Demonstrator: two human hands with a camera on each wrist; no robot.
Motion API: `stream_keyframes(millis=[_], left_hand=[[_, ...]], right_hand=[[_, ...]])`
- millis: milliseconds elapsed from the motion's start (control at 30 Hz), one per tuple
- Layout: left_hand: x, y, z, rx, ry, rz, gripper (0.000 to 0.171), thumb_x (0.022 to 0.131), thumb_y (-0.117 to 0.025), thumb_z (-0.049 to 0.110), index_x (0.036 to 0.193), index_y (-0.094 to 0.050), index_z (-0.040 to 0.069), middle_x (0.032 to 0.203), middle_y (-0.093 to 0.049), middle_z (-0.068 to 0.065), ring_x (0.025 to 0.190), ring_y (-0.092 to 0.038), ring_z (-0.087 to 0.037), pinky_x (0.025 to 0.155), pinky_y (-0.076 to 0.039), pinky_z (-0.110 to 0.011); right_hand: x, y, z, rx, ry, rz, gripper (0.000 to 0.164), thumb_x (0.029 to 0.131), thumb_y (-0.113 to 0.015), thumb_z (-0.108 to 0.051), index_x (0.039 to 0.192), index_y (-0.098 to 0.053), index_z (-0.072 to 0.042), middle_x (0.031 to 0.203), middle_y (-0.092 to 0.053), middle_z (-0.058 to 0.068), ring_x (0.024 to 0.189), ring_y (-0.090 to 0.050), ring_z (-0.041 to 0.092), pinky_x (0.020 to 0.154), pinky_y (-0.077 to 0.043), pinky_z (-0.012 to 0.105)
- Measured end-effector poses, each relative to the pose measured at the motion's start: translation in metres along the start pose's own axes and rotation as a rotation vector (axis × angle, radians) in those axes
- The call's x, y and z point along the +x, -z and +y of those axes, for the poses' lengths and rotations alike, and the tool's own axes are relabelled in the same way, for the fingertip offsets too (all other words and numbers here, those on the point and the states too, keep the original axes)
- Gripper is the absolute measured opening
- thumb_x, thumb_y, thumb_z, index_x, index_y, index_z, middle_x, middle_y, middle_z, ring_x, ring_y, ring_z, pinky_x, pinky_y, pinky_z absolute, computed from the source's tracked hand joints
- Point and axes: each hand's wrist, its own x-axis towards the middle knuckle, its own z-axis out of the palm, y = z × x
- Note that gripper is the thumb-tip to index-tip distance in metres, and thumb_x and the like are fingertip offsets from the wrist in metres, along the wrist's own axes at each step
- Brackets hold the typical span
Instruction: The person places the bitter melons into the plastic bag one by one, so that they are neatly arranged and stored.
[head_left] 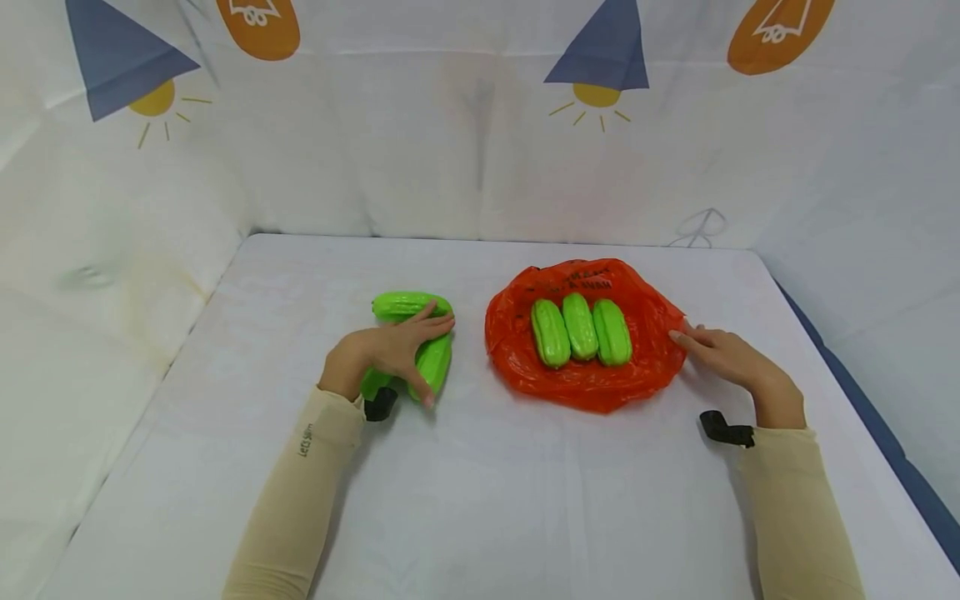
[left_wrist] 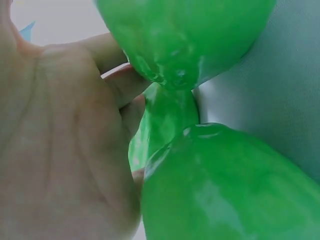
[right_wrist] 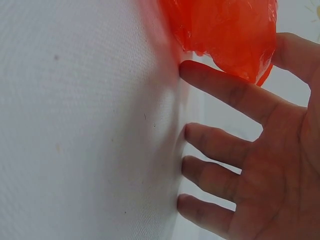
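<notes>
My left hand (head_left: 397, 346) spreads its fingers and thumb over a cluster of short, bright green cucumbers (head_left: 433, 360) on the left part of the table. One cucumber (head_left: 397, 306) lies crosswise at the far side of that cluster; another is partly covered by the hand. Up close in the left wrist view, rounded cucumber ends (left_wrist: 235, 185) sit beside the palm. At the right, my right hand (head_left: 723, 354) pinches the rim of a red plastic bag (head_left: 513, 367) between thumb and index finger. Its other fingertips (right_wrist: 192, 132) rest by the white surface.
Three green cucumbers (head_left: 577, 327) lie side by side on the spread red bag. White cloth covers the table (head_left: 480, 500), and a white printed curtain (head_left: 420, 150) rises behind its back edge. Dark blue fabric (head_left: 892, 433) runs along the right side.
</notes>
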Motion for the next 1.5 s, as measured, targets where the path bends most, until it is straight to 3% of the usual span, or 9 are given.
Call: stream_keyframes(millis=[100, 233, 400, 600, 833, 1033, 1200, 1500], left_hand=[[-0.001, 0.001, 0.001, -0.016, 0.009, 0.010, 0.120, 0.066, -0.089, 0.046, 0.158, -0.018, 0.013, 0.166, -0.003, -0.008, 0.153, 0.006, -0.029, 0.119, -0.015, -0.061], [-0.005, 0.004, -0.001, -0.104, 0.010, 0.081, 0.119, 0.064, -0.089, 0.049, 0.157, -0.022, 0.020, 0.166, -0.011, -0.002, 0.153, -0.009, -0.025, 0.120, -0.021, -0.052], [-0.011, 0.011, -0.005, -0.185, -0.060, 0.203, 0.117, 0.065, -0.090, 0.046, 0.157, -0.022, 0.025, 0.163, -0.021, 0.004, 0.150, -0.019, -0.021, 0.120, -0.025, -0.047], [-0.020, 0.018, -0.010, -0.192, -0.065, 0.273, 0.114, 0.067, -0.087, 0.048, 0.157, -0.019, 0.029, 0.164, -0.015, 0.004, 0.151, -0.015, -0.024, 0.118, -0.026, -0.053], [-0.024, 0.023, -0.008, -0.178, -0.075, 0.338, 0.117, 0.066, -0.088, 0.049, 0.158, -0.019, 0.026, 0.164, -0.016, 0.001, 0.151, -0.012, -0.027, 0.117, -0.023, -0.059], [-0.018, 0.022, -0.006, -0.177, -0.106, 0.379, 0.119, 0.067, -0.088, 0.048, 0.158, -0.016, 0.024, 0.164, -0.015, -0.002, 0.152, -0.003, -0.033, 0.118, -0.015, -0.063], [-0.014, 0.019, -0.001, -0.194, -0.109, 0.395, 0.120, 0.066, -0.088, 0.049, 0.158, -0.015, 0.025, 0.164, -0.015, -0.001, 0.152, -0.001, -0.034, 0.118, -0.015, -0.063], [-0.003, 0.016, 0.006, -0.199, -0.155, 0.413, 0.119, 0.066, -0.088, 0.049, 0.158, -0.015, 0.028, 0.164, -0.016, 0.000, 0.152, -0.004, -0.032, 0.120, -0.014, -0.060]], right_hand=[[0.001, 0.000, 0.000, 0.002, -0.001, -0.002, 0.093, 0.097, -0.029, -0.068, 0.150, -0.024, 0.008, 0.150, -0.025, 0.039, 0.135, -0.025, 0.058, 0.102, -0.029, 0.075], [0.002, 0.001, 0.000, -0.001, 0.002, -0.002, 0.092, 0.097, -0.029, -0.067, 0.150, -0.024, 0.008, 0.150, -0.025, 0.039, 0.135, -0.024, 0.058, 0.102, -0.028, 0.075], [0.003, 0.001, 0.001, -0.004, 0.005, -0.004, 0.092, 0.097, -0.029, -0.067, 0.150, -0.024, 0.008, 0.150, -0.025, 0.039, 0.135, -0.025, 0.058, 0.102, -0.029, 0.074], [0.002, 0.001, 0.002, -0.001, 0.027, 0.004, 0.087, 0.098, -0.029, -0.064, 0.149, -0.030, 0.007, 0.148, -0.031, 0.038, 0.133, -0.029, 0.056, 0.101, -0.031, 0.074], [0.002, 0.001, 0.001, -0.004, 0.016, -0.003, 0.089, 0.098, -0.029, -0.065, 0.150, -0.026, 0.007, 0.149, -0.027, 0.038, 0.134, -0.027, 0.057, 0.101, -0.030, 0.075], [0.002, 0.002, 0.002, 0.002, -0.008, -0.017, 0.092, 0.097, -0.029, -0.067, 0.151, -0.020, 0.007, 0.151, -0.023, 0.039, 0.135, -0.023, 0.059, 0.101, -0.028, 0.075], [0.003, 0.002, 0.003, 0.003, -0.012, -0.019, 0.093, 0.097, -0.029, -0.068, 0.152, -0.019, 0.007, 0.151, -0.022, 0.039, 0.135, -0.022, 0.059, 0.101, -0.028, 0.075], [0.000, 0.002, -0.001, 0.002, 0.007, -0.003, 0.093, 0.097, -0.030, -0.066, 0.150, -0.023, 0.010, 0.151, -0.024, 0.039, 0.136, -0.023, 0.058, 0.104, -0.026, 0.074]])
